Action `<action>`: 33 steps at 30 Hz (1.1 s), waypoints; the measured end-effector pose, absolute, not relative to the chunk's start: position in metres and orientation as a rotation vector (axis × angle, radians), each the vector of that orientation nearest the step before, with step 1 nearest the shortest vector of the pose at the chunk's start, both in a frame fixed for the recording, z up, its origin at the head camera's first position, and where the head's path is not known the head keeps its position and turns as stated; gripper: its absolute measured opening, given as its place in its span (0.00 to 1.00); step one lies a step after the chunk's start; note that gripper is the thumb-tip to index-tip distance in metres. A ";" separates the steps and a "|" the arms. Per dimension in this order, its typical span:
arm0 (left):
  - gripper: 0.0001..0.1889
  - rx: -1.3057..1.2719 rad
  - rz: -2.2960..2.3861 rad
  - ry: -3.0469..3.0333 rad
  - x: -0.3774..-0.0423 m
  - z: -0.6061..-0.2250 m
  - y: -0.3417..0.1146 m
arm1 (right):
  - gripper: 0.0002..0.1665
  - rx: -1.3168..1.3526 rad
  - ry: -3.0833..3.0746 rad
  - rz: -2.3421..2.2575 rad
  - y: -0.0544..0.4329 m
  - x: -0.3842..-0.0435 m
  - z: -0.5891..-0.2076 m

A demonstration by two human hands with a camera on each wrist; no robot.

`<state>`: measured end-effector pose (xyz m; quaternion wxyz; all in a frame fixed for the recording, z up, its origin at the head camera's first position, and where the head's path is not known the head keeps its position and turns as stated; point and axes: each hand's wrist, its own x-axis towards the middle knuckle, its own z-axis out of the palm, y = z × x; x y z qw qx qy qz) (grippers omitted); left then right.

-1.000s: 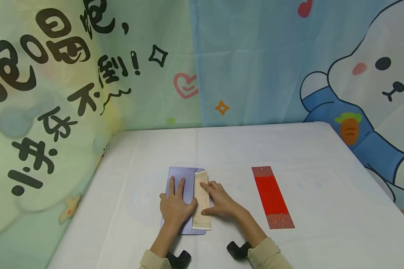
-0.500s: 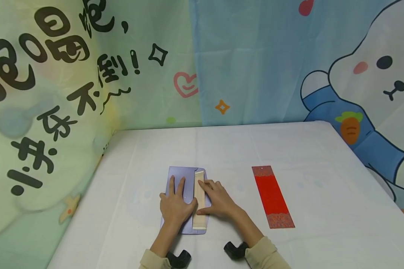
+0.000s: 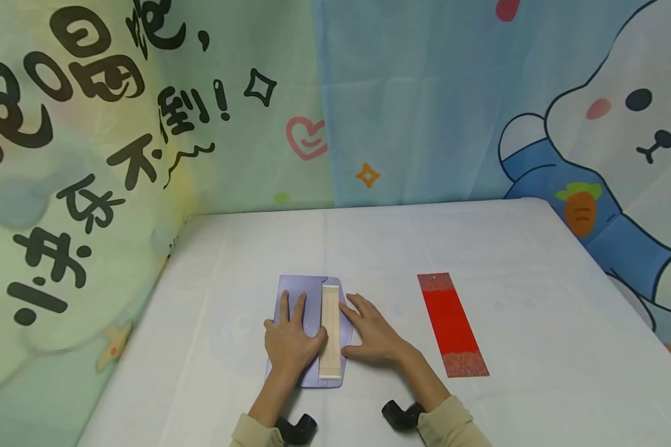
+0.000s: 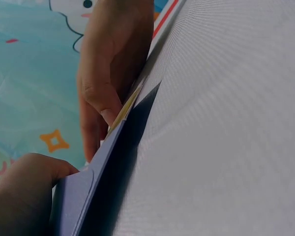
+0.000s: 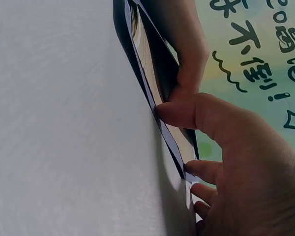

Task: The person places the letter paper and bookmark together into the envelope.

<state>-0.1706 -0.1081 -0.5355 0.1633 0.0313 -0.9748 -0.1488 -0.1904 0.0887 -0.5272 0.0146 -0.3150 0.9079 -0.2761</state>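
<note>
A purple paper envelope lies on the white table, its mouth gaping in the right wrist view. Part of a cream sheet with lengthwise fold lines shows at that mouth as an upright strip; its left side is hidden inside. My left hand rests on the envelope's left panel with fingers spread and straight, thumb at the mouth's edge. At the envelope's right edge is my right hand, its thumb and fingers apart. In the right wrist view, my right thumb and index fingertip touch that purple edge.
To the right lies a long red paper strip with patterned ends and a small hole near its top. Printed cloth hangs behind and left of the table. Black wrist pieces sit at both cuffs.
The cream sheet has slid left into the envelope, so a narrower strip shows. My right hand first followed it left, then drew back right off it. My left hand has stayed in place.
</note>
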 end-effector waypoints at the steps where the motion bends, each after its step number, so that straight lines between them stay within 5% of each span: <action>1: 0.40 0.087 -0.426 -2.778 -0.171 -0.536 -0.108 | 0.48 -0.980 2.832 -0.844 0.089 -0.190 -0.527; 33: 0.41 0.079 -0.384 -2.797 -0.170 -0.536 -0.107 | 0.55 -0.912 2.922 -0.675 0.066 -0.195 -0.531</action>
